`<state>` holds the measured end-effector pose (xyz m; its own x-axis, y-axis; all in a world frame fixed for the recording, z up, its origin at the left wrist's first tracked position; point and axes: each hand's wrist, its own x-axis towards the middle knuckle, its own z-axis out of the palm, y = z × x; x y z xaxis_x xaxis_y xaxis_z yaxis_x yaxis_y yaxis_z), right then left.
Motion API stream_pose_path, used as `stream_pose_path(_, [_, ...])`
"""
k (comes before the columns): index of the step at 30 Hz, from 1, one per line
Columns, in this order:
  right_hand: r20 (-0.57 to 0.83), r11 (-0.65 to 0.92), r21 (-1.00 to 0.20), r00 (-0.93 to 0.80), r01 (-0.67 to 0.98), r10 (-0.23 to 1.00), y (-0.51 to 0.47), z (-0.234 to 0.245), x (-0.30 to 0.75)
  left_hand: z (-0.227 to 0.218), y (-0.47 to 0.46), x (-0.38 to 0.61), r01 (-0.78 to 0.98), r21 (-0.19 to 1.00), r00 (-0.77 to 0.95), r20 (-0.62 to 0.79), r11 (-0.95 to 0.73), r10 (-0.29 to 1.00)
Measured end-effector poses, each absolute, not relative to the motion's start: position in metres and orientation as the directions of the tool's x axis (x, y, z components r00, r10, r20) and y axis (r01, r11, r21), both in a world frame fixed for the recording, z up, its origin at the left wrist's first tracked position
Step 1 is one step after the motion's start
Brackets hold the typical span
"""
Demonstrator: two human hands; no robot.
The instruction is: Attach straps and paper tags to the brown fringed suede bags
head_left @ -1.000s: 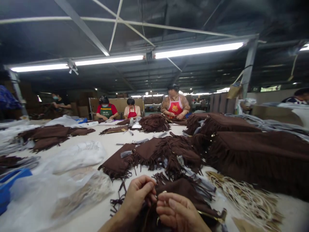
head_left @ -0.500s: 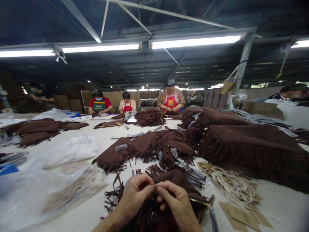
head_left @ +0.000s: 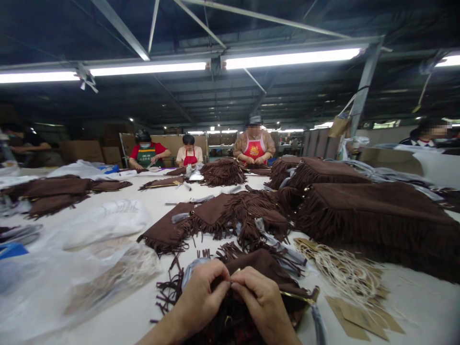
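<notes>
A dark brown fringed bag (head_left: 258, 262) lies in front of me with a gold-coloured zipper (head_left: 297, 297) along its opening. Over that opening, my left hand (head_left: 206, 292) and my right hand (head_left: 257, 294) meet fingertip to fingertip. Both are closed in a pinch. What they pinch is small and mostly hidden; a tiny gold-coloured bit shows at the right fingertips. Beneath the hands the bag's inside looks dark, with a metal ring just visible. A wrapped grey strap end (head_left: 316, 318) hangs at the bag's right corner.
Brown fringed bags (head_left: 230, 211) lie beyond my hands, with a large stack (head_left: 377, 206) at right. White strings (head_left: 345, 273) and cardboard tags (head_left: 362, 316) lie at right. Clear plastic bags (head_left: 72, 282) cover the left. Several co-workers (head_left: 254, 143) are across the white table (head_left: 151, 191).
My hands stay pinched together over the bag, with the fingers shifted slightly. Across the table, the co-worker in the green apron has moved an arm. The person at far left has shifted left.
</notes>
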<state>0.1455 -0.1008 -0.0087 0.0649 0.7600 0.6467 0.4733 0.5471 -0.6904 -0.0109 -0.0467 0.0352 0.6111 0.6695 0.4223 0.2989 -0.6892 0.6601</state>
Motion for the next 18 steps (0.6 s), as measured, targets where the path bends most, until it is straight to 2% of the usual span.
stream_pose_path(3, [0.671,0.583,-0.640,-0.004,0.500,0.741,-0.1018,-0.0088,0.1454,0.0342,-0.0472,-0.0116,0.289,0.586,0.650,0.460,-0.757,0.605])
stream_pose_path(6, [0.657,0.570,-0.654,-0.001,0.498,0.754,-0.1024,-0.0089,0.1457,0.0340,-0.0466,-0.0126,0.297,0.551,0.671,0.460,-0.780,0.581])
stream_pose_path(10, [0.624,0.540,-0.692,0.020,0.479,0.782,-0.1020,-0.0094,0.1471,0.0355,-0.0450,-0.0142,0.323,0.549,0.665,0.448,-0.771,0.598])
stream_pose_path(18, [0.640,0.555,-0.673,0.009,0.488,0.768,-0.1017,-0.0092,0.1478,0.0321,-0.0431,-0.0142,0.325,0.544,0.679,0.436,-0.774,0.591])
